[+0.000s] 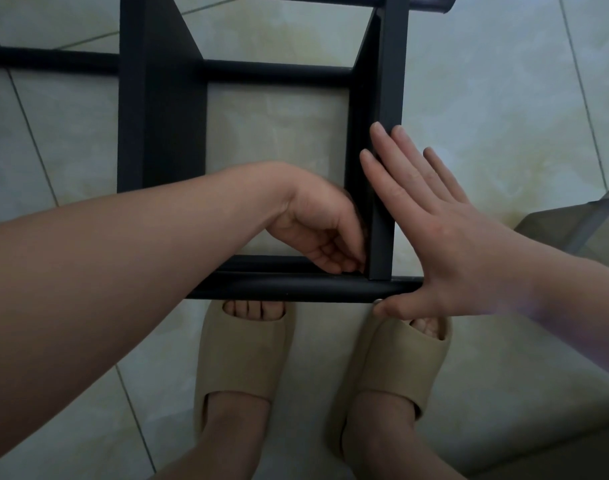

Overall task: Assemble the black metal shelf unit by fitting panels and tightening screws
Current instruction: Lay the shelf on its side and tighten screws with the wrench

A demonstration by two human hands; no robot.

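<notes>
The black metal shelf unit (161,116) stood on a pale tiled floor (504,98), directly in front of the person's feet, which wore beige slide sandals (244,355). Its round front rail (296,289) ran across the view just above the toes, and an upright side panel (382,237) met that rail at the near right corner. The left hand (317,230) reached inside the frame to that corner, its fingers curled with the tips against the panel's inner face just above the rail; whether they pinched anything there could not be told. The right hand (445,244) lay flat and unclenched against the outer face of the same panel, fingers straight and pointing away from the person. Its thumb rested along the rail's underside beside a small silver screw head (378,301).
</notes>
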